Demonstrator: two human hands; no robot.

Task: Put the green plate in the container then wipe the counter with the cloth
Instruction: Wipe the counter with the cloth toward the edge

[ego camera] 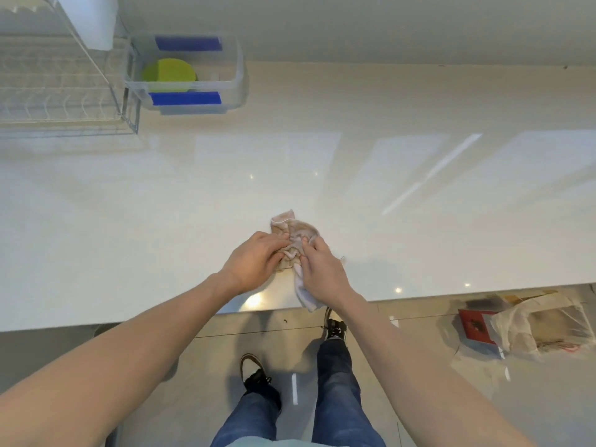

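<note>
The green plate (169,75) lies inside the clear plastic container (238,72) with blue handles, at the back left of the white counter (129,204). A crumpled beige cloth (298,232) sits near the counter's front edge, with one end hanging over it. My left hand (254,261) grips the cloth's left side with curled fingers. From the right, my right hand (319,269) pinches the bunched cloth. Both hands meet over the cloth's middle.
A wire dish rack (58,91) stands at the far left beside the container. Below the counter edge are the tiled floor, the person's legs and shoes, and a plastic bag (532,324) with a red item at the right.
</note>
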